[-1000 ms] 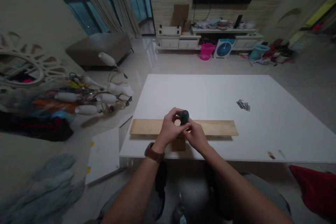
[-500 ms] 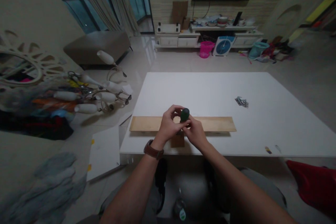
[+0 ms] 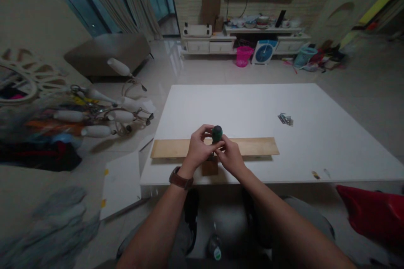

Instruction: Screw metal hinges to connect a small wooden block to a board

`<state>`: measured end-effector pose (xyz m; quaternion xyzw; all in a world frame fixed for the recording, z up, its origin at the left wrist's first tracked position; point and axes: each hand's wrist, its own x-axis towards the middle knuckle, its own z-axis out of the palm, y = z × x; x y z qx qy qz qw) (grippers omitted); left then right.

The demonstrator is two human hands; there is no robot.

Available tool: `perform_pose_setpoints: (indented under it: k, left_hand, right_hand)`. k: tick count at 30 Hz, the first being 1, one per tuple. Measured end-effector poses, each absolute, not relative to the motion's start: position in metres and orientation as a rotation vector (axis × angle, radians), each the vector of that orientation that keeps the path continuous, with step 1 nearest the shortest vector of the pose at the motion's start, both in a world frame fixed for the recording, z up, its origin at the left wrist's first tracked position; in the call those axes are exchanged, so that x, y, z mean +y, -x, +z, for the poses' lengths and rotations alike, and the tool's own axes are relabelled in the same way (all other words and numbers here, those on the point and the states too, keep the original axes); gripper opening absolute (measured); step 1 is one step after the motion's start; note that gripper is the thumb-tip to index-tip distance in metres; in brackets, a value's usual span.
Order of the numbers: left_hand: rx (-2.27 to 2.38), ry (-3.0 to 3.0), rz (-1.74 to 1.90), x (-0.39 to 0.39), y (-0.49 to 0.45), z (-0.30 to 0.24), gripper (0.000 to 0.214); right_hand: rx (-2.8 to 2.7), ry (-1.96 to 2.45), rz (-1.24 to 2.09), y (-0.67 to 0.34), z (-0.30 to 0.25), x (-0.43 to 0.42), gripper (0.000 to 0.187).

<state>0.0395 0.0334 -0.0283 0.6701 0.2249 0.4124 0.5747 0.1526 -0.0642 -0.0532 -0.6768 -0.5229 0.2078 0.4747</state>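
Observation:
A screwdriver (image 3: 217, 133) with a green and black handle stands nearly upright above the near edge of a long light wood board (image 3: 259, 146). My left hand (image 3: 198, 145) curls round the handle from the left, thumb and fingers closed on it. Just below the handle, my right hand (image 3: 231, 157) has its fingertips pinched together, touching or very near the shaft; what they grip is hidden. Under both hands a small brown wooden block (image 3: 210, 168) sticks out from the board toward me. The screwdriver's tip cannot be made out.
The board lies on a big white table (image 3: 315, 143). Small metal hardware (image 3: 285, 119) sits in a pile to the right, with small bits (image 3: 315, 175) near the front edge. A white panel (image 3: 121, 185) leans at the left. A red object (image 3: 372, 210) is at lower right.
The whole view has shifted slightly, so the table and hands appear a little further left. Both hands keep the same hold around the screwdriver.

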Motion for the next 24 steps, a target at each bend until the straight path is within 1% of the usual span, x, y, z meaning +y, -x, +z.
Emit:
perform_pose_setpoints:
  k: [3, 8, 10, 14, 18, 21, 24]
  left_hand:
    - [0.514, -1.616, 0.915, 0.032, -0.038, -0.025, 0.044]
    - [0.524, -1.645, 0.901, 0.031, -0.037, -0.022, 0.039]
    - [0.538, -1.622, 0.947, 0.031, -0.038, -0.023, 0.04]
    - [0.549, -1.601, 0.99, 0.03, -0.04, -0.024, 0.043]
    - [0.516, -1.661, 0.909, 0.033, -0.035, -0.02, 0.046]
    - [0.592, -1.736, 0.844, 0.04, -0.028, -0.023, 0.051]
    - [0.721, -1.907, 0.647, 0.044, -0.022, -0.034, 0.042]
  right_hand:
    - [-1.296, 1.659, 0.474, -0.153, -0.055, -0.065, 0.029]
    - [-1.275, 1.627, 0.506, -0.154, -0.051, -0.066, 0.04]
    - [-1.28, 1.604, 0.533, -0.154, -0.049, -0.066, 0.037]
    - [-1.287, 1.634, 0.494, -0.154, -0.049, -0.067, 0.021]
    - [-1.268, 1.632, 0.445, -0.155, -0.051, -0.067, 0.03]
    - [-1.193, 1.586, 0.454, -0.159, -0.048, -0.067, 0.028]
    - [-1.094, 1.566, 0.411, -0.166, -0.045, -0.067, 0.03]
